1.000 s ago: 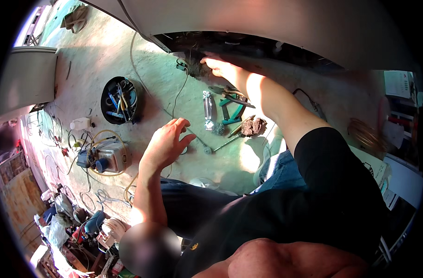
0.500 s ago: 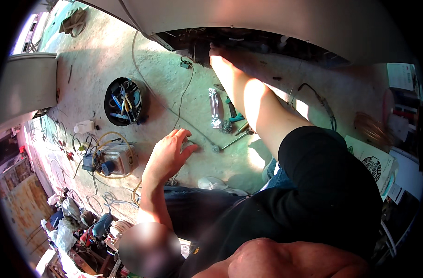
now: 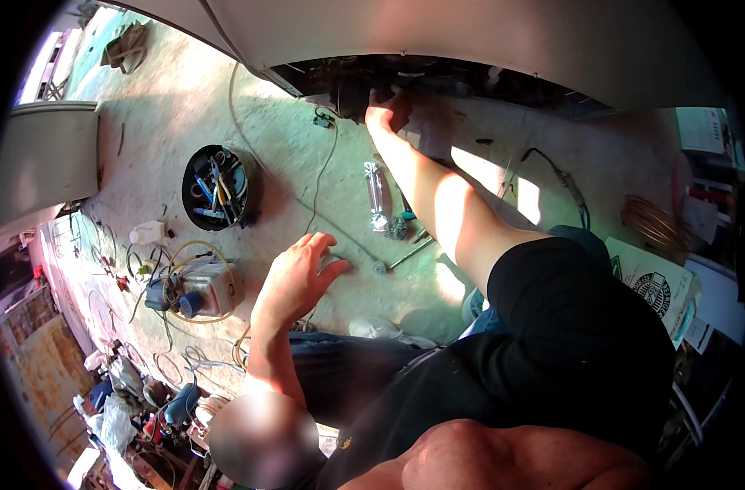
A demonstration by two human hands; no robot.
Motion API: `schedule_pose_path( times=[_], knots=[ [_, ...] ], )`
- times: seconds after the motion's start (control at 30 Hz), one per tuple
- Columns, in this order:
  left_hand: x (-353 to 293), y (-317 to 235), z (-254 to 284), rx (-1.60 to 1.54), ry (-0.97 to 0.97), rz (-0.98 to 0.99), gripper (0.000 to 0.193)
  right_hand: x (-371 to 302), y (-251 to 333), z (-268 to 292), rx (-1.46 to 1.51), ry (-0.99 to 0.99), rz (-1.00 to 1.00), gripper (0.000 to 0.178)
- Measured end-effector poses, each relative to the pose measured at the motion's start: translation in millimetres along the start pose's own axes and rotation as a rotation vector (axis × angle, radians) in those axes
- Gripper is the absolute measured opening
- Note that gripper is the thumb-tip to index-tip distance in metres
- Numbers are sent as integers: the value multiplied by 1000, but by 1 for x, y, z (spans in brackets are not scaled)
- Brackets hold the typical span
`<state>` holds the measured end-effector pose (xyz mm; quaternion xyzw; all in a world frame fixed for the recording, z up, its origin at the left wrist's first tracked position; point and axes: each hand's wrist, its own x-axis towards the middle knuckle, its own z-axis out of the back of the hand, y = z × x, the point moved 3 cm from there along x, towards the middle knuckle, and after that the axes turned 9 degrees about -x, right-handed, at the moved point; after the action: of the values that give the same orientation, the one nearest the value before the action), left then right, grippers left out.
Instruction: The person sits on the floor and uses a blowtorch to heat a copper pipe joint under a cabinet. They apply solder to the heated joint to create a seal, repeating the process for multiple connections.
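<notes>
The person's right hand (image 3: 386,111) is at the dark opening (image 3: 462,82) under the far pale cabinet (image 3: 487,37), close to a dark part (image 3: 353,96) at the opening's left end. Its fingertips are in shadow, so one cannot tell whether they pinch something. The left hand (image 3: 299,273) is nearer, its thumb apart from loosely bent fingers, and holds nothing. The opening is already uncovered, and the inside parts remain exposed; nothing visible shows the work as finished. A silvery packet (image 3: 375,196) and a black tool bucket (image 3: 190,169) stay out on the floor (image 3: 286,147).
</notes>
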<state>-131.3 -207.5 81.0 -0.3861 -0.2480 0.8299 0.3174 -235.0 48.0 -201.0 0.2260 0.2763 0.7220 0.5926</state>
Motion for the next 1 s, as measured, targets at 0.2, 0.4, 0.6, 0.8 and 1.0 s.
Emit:
schedule_pose_path(
  times=[0.2, 0.4, 0.6, 0.8, 1.0],
  knots=[
    [8, -7, -1, -15, 0, -74, 35, -25, -28, -4, -198, 86, 858, 66],
    [1, 1, -3, 11, -10, -45, 34, -7, -28, -38, -413, 306, 970, 80],
    [2, -5, -1, 19, 3, -43, 33, 22, -14, -47, -527, 307, 793, 91],
    [-4, 1, -2, 31, 1, -6, 33, 21, -7, -37, -436, 312, 809, 89],
    [2, -4, -1, -1, 1, -19, 33, -11, -14, -17, -393, 179, 1125, 81]
  ],
)
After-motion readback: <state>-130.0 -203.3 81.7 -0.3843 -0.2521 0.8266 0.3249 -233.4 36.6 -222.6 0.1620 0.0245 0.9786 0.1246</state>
